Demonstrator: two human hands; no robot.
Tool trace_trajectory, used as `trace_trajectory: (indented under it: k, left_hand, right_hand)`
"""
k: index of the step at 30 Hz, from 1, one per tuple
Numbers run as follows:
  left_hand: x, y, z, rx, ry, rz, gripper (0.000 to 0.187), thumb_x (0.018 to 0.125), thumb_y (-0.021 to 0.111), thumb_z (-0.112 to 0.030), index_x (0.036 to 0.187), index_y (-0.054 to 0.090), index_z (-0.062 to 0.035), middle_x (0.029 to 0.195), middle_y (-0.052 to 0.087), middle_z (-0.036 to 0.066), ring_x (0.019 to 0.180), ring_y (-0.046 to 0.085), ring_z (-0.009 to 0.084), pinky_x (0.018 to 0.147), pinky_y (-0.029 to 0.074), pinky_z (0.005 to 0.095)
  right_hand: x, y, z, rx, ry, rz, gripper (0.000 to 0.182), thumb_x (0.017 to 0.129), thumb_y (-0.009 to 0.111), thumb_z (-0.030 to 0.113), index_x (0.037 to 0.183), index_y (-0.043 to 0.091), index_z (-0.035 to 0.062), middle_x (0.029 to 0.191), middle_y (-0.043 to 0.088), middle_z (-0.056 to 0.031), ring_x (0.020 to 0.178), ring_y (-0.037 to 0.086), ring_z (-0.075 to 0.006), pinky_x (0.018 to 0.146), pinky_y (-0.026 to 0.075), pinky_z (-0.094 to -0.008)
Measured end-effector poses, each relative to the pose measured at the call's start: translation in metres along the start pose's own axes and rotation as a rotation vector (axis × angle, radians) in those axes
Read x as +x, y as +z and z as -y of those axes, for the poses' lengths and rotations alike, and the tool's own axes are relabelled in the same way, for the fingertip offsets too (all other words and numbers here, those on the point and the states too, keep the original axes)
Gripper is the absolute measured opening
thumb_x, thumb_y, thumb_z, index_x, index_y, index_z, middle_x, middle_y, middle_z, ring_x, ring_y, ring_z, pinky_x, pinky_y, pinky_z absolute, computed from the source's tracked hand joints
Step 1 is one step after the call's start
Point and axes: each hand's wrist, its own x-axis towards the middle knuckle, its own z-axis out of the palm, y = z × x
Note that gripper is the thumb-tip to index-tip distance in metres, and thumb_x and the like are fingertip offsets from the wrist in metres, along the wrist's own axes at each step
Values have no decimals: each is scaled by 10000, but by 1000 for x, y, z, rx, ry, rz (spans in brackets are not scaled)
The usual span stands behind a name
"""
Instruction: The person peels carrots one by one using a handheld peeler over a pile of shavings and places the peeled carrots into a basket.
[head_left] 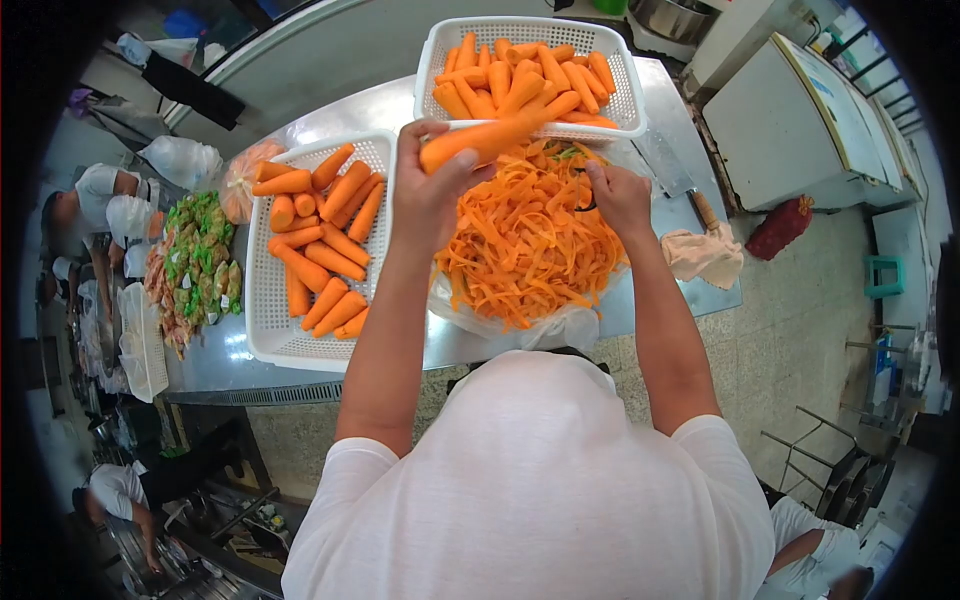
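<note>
My left hand is closed around the thick end of a carrot, which points to the upper right. My right hand grips a dark peeler, partly hidden by the fingers, below the carrot's far end. Beneath both hands lies a large heap of orange carrot peelings on a clear plastic bag. To the left, a white perforated basket holds several smooth carrots. Beyond the peelings, another white basket holds many carrots.
On the metal table, a broad-bladed knife and a crumpled cloth lie at the right. Green-and-orange bagged goods are at the left. A white chest and a red sack stand beyond. Other people work at left and lower right.
</note>
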Motion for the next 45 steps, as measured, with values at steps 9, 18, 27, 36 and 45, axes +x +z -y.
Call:
trace_trajectory:
  k: [9, 18, 27, 36, 45]
  left_hand:
    - [-25, -19, 60, -399, -575, -77, 422, 1059, 502, -479, 1245, 518, -101, 890, 585, 57, 736, 617, 178, 595, 568, 386]
    - [-26, -21, 86, -370, -683, -90, 407, 1073, 475, -468, 1215, 563, -97, 931, 658, 104, 732, 670, 199, 580, 580, 361]
    - [-24, -30, 79, -320, -726, -77, 326, 1096, 362, -303, 1228, 574, -94, 984, 668, 76, 725, 679, 180, 632, 604, 330]
    - [-28, -29, 60, -185, -702, 7, 359, 1091, 379, -313, 1336, 530, -99, 1019, 654, 61, 733, 687, 158, 590, 615, 301]
    - [-11, -58, 90, -501, -776, 38, 298, 1053, 453, -284, 1226, 604, -95, 872, 666, 36, 709, 643, 133, 552, 551, 263]
  right_hand:
    - [-16, -10, 27, 118, -296, -129, 468, 1012, 573, 412, 683, 637, 87, 650, 601, -66, 692, 568, -287, 764, 363, -434]
    - [-5, -5, 90, -3, -798, -107, 385, 911, 692, 435, 678, 650, 132, 654, 622, -25, 695, 582, -249, 758, 400, -410]
    - [10, 5, 101, -43, -696, -203, 399, 852, 736, 469, 632, 646, 148, 605, 601, -25, 642, 587, -245, 746, 422, -403]
    - [49, 13, 80, -135, -657, -232, 386, 830, 746, 480, 648, 671, 149, 621, 641, -24, 646, 571, -227, 750, 416, -410]
    - [26, 15, 109, 14, -848, -189, 405, 846, 734, 462, 611, 624, 152, 587, 585, -15, 642, 577, -238, 740, 405, -410]
